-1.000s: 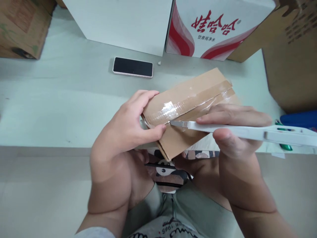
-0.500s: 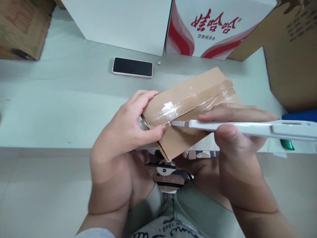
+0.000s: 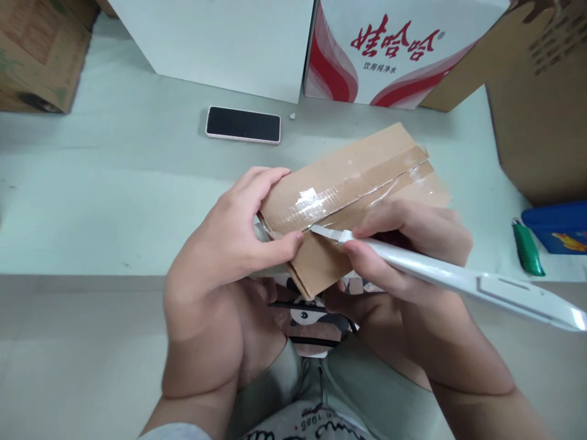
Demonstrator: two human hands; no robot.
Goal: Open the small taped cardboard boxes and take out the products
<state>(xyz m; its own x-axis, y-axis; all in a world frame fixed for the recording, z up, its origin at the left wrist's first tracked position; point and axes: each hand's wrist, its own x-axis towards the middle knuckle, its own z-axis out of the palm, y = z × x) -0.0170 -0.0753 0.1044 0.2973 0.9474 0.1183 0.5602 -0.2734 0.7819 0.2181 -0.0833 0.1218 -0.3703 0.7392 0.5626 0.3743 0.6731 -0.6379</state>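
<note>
A brown cardboard box point(image 3: 339, 165) sealed with clear tape is held tilted at the table's front edge. My left hand point(image 3: 233, 232) grips its left end, thumb on the near side and fingers over the far side. A slit runs along the taped seam point(image 3: 362, 201). My right hand point(image 3: 413, 244) is closed around a white utility knife point(image 3: 422, 266), pinching it close to the blade. The blade tip touches the seam near my left thumb. The knife's handle slants down to the right, past my wrist.
A phone point(image 3: 243, 124) lies on the pale green table point(image 3: 114, 183). Behind it stand a white box point(image 3: 220, 43) and a red-and-white carton point(image 3: 389, 55). To the right are a green cutter point(image 3: 527, 247) and a blue box point(image 3: 554, 226); a brown carton point(image 3: 41, 55) is at the far left.
My right hand has shifted left along the knife and changed from nearly straight fingers to a pinch near the blade. The handle end has swung down. The box has barely moved.
</note>
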